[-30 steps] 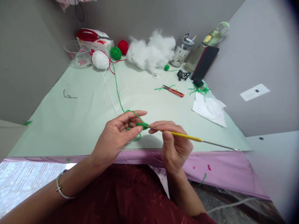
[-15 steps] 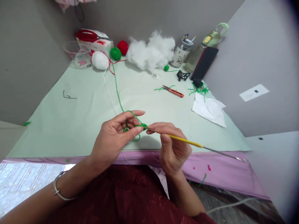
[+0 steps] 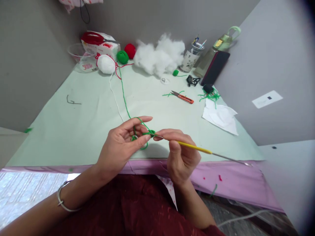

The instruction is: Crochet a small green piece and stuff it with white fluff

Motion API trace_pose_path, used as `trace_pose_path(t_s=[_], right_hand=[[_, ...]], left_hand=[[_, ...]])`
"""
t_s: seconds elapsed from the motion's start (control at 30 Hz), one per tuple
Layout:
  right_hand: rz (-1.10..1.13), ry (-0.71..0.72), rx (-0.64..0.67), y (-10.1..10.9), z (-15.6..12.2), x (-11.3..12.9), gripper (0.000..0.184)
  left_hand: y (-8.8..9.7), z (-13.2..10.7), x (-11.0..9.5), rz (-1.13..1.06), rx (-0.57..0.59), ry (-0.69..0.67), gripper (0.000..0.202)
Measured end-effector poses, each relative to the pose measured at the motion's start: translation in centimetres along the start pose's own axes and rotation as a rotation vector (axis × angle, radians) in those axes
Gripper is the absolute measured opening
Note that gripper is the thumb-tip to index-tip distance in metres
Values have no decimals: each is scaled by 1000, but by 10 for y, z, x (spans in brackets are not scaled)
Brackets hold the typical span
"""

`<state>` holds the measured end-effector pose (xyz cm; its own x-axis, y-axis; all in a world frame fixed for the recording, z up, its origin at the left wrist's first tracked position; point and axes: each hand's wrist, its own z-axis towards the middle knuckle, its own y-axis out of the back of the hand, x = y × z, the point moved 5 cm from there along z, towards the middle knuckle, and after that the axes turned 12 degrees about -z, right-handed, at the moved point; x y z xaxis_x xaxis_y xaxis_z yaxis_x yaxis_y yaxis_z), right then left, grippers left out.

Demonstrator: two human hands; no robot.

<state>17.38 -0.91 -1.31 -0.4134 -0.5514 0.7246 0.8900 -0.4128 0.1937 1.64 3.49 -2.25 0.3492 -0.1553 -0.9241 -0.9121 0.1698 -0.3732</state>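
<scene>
Between the thumb and fingers of my left hand (image 3: pixel 123 141) is a small green crochet piece (image 3: pixel 152 133). Green yarn (image 3: pixel 124 98) runs from the green ball (image 3: pixel 122 57) over my raised left index finger down to the piece, and a loop of it hangs below. My right hand (image 3: pixel 183 155) is closed around a crochet hook (image 3: pixel 194 147) with a yellow grip and metal ends. The hook's working tip meets the green piece at my left thumb; its exact place in the stitches is too small to make out.
At the back stand white yarn (image 3: pixel 106 64), red yarn (image 3: pixel 130 51), fluffy stuffing (image 3: pixel 157 57), a pen cup (image 3: pixel 189 60), a bottle (image 3: pixel 205 60) and a phone (image 3: pixel 216 68). Orange thread snips (image 3: pixel 183 97) lie mid-table, with a black hair clip (image 3: pixel 193 80) and white paper (image 3: pixel 220 116) to the right.
My right hand and the hook have shifted very slightly left, the hook's far end most. My left hand keeps nearly the same hold on the green piece.
</scene>
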Motion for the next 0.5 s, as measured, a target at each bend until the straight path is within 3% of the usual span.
trace_pose_path(t_s=[0.2, 0.33, 0.4, 0.5], right_hand=[[-137, 194, 23, -4, -11, 3, 28], [-110, 169, 62, -5, -9, 1, 33], [-73, 144, 79, -4, -6, 0, 33], [-214, 210, 133, -4, -6, 0, 37]], left_hand=[[0, -3, -3, 134, -48, -81, 29], [0, -2, -4, 136, -64, -105, 30], [2, 0, -4, 118, -67, -94, 32], [3, 2, 1, 41, -17, 7, 39]])
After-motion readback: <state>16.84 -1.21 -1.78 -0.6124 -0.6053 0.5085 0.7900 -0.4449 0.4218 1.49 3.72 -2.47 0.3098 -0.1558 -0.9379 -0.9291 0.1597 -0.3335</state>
